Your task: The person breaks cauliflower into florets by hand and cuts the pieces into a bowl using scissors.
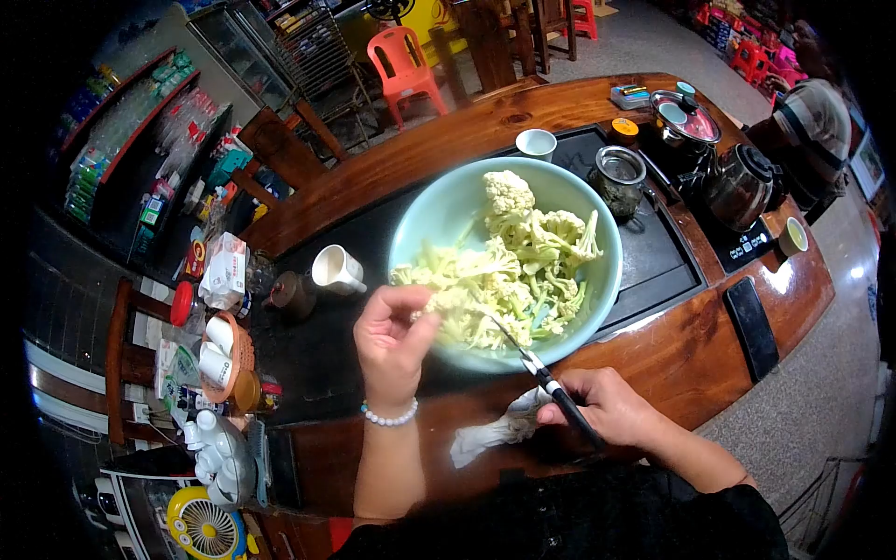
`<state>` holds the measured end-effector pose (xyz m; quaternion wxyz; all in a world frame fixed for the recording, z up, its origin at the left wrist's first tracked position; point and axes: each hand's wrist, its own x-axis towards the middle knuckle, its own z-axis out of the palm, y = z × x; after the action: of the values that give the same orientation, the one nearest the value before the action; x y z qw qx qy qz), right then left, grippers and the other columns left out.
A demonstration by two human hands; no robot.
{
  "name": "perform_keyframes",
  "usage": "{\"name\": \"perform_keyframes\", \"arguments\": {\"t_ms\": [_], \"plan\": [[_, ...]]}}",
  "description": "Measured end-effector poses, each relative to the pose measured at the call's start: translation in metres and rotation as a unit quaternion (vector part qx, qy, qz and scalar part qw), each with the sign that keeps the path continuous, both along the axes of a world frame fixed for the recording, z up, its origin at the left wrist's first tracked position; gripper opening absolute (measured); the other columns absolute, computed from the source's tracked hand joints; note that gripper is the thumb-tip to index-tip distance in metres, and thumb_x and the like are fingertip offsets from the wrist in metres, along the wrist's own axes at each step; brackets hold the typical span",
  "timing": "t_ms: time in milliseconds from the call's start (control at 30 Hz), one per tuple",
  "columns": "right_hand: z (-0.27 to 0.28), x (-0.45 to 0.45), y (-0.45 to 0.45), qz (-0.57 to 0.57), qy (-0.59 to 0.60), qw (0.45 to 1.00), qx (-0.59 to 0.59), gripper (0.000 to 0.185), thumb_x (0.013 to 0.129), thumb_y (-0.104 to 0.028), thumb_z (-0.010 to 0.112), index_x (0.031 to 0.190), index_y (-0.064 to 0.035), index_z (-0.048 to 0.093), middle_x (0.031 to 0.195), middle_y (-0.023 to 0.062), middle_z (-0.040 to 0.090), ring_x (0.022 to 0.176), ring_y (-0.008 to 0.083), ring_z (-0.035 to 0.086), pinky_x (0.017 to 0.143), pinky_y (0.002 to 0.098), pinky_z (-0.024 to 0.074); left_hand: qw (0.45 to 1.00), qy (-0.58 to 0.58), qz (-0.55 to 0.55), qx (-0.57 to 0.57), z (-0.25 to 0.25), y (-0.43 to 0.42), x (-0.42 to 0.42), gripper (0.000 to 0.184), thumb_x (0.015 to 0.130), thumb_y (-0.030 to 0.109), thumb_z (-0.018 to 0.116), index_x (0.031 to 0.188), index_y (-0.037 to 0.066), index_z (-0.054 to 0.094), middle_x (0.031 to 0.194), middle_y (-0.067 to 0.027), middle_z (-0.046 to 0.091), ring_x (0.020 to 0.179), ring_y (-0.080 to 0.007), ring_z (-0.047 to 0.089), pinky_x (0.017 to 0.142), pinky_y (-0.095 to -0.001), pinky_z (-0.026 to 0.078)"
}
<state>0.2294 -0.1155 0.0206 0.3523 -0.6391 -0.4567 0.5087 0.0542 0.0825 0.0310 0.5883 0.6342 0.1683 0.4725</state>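
Two hands work with a knife over a bowl of cauliflower.

The left hand [397, 345] pinches a blurred piece of cauliflower [509, 280] at the near-left rim of the pale green bowl [605, 308]; the right hand [607, 408] is closed round the black-and-white handle of the knife [553, 387]. I see small print on the white pack [224, 271] and dark marks on a white cup [214, 362], but can't read either, nor make out any brand. The knife slants from lower right to upper left, its tip over the cauliflower, inside the rim. The bowl sits partly on a black tray [658, 266] set in a glossy brown wooden table [411, 154]; a crumpled white cloth [495, 437] lies near the right hand. Beyond are a red chair [404, 65], speckled grey floor and stocked shelves [126, 140].
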Motion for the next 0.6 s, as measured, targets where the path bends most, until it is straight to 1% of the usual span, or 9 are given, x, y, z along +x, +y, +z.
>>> {"name": "perform_keyframes", "arguments": {"t_ms": [67,133,233,333,433,467,533,600], "plan": [[0.003,0.003,0.000,0.009,-0.025,1.000,-0.016,0.053,0.083,-0.053,0.068,0.088,0.0002,0.068,0.070,0.0124,0.064,0.068,0.0218,0.063,0.064,0.0351,0.0493,1.000,0.009,0.008,-0.028,0.000,0.002,-0.002,0.017,0.081,-0.009,0.060,0.095,0.000,0.060,0.104,-0.0103,0.065,0.087,-0.0103,0.061,0.079,-0.0225,0.049],[0.001,0.003,-0.003,0.012,-0.039,0.999,-0.011,0.053,0.084,-0.051,0.067,0.090,0.0007,0.066,0.074,0.0135,0.064,0.069,0.0220,0.063,0.064,0.0353,0.0487,1.000,0.002,0.008,-0.018,0.001,0.003,-0.002,0.017,0.081,-0.009,0.060,0.095,0.000,0.060,0.105,-0.0108,0.065,0.088,-0.0103,0.060,0.079,-0.0226,0.049],[-0.015,0.002,-0.009,-0.030,0.019,0.998,0.043,0.050,0.086,-0.048,0.067,0.094,0.0008,0.063,0.075,0.0091,0.063,0.069,0.0173,0.059,0.062,0.0322,0.0465,1.000,-0.004,0.006,-0.005,0.004,0.001,-0.001,0.018,0.081,-0.010,0.060,0.095,0.001,0.060,0.106,-0.0115,0.065,0.090,-0.0109,0.061,0.081,-0.0232,0.049],[-0.021,0.000,-0.010,-0.091,0.168,0.980,0.052,0.047,0.086,-0.044,0.069,0.096,0.0005,0.061,0.075,0.0023,0.057,0.069,0.0108,0.053,0.061,0.0275,0.0434,1.000,-0.015,0.004,0.003,0.006,-0.003,0.002,0.019,0.081,-0.010,0.059,0.096,0.000,0.060,0.106,-0.0122,0.065,0.092,-0.0118,0.061,0.083,-0.0238,0.049],[-0.018,0.000,-0.009,-0.087,0.180,0.977,0.077,0.043,0.085,-0.039,0.072,0.096,0.0003,0.060,0.074,-0.0025,0.051,0.068,0.0070,0.047,0.061,0.0238,0.0409,0.999,-0.037,0.001,-0.004,0.001,-0.004,0.006,0.020,0.081,-0.010,0.060,0.097,0.000,0.060,0.105,-0.0118,0.066,0.092,-0.0127,0.062,0.083,-0.0244,0.050],[-0.019,-0.001,-0.009,-0.080,0.175,0.977,0.093,0.042,0.085,-0.038,0.073,0.097,0.0000,0.060,0.074,-0.0025,0.052,0.068,0.0071,0.047,0.061,0.0238,0.0411,0.999,-0.044,0.001,-0.009,0.000,-0.004,0.007,0.020,0.081,-0.010,0.060,0.098,0.000,0.061,0.104,-0.0115,0.066,0.091,-0.0130,0.063,0.083,-0.0246,0.050],[-0.020,-0.004,-0.007,-0.066,0.163,0.976,0.126,0.040,0.084,-0.036,0.075,0.097,-0.0008,0.061,0.076,-0.0027,0.053,0.069,0.0074,0.049,0.061,0.0238,0.0414,0.996,-0.042,-0.018,-0.075,-0.001,-0.008,0.007,0.019,0.085,-0.004,0.061,0.103,0.000,0.059,0.106,-0.0116,0.065,0.092,-0.0140,0.064,0.081,-0.0276,0.054],[-0.010,-0.006,-0.006,-0.084,0.141,0.976,0.140,0.038,0.083,-0.032,0.076,0.099,-0.0013,0.061,0.079,-0.0018,0.056,0.071,0.0081,0.051,0.063,0.0239,0.0431,0.991,-0.044,-0.030,-0.120,-0.004,-0.012,0.008,0.020,0.087,-0.001,0.062,0.107,0.000,0.059,0.106,-0.0113,0.065,0.091,-0.0146,0.065,0.078,-0.0295,0.057]]}}
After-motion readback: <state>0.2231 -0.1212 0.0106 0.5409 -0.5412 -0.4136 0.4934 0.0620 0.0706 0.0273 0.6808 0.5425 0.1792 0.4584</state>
